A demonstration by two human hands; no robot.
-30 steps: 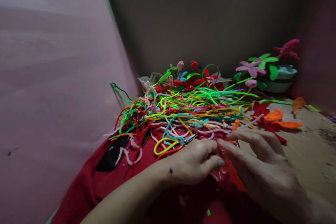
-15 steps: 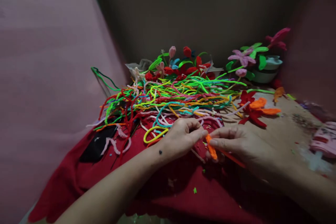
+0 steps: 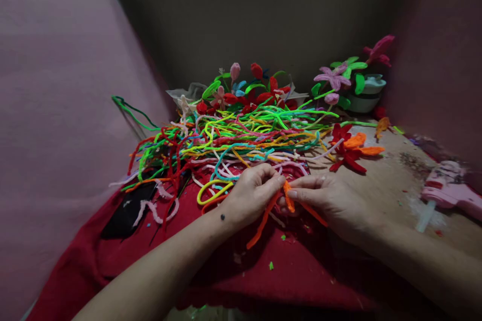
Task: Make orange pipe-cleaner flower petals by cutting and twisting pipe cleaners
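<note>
An orange pipe cleaner [image 3: 288, 197] is pinched between my two hands over the red cloth. My left hand [image 3: 257, 191] closes thumb and forefinger on its left side, and one loose orange length hangs down to the lower left. From the right, my right hand [image 3: 326, 199] grips the bent middle part between thumb and fingers. Another orange end sticks out below the right fingers. Just beyond the hands lies a large heap of pipe cleaners [image 3: 244, 133] in many colours. The fingertips partly hide where the orange pieces meet.
Red and orange pipe-cleaner petals [image 3: 347, 149] lie on the brown board [image 3: 391, 175]. At the right is a pink glue gun [image 3: 448, 190]. A black phone-like object [image 3: 126, 213] rests at left. Finished flowers [image 3: 333, 77] stand at the back near a pale lidded container [image 3: 365, 95].
The view has shifted right, showing more of the glue gun. A loose orange length now hangs below my left hand. Both hands still pinch the orange pipe cleaner.
</note>
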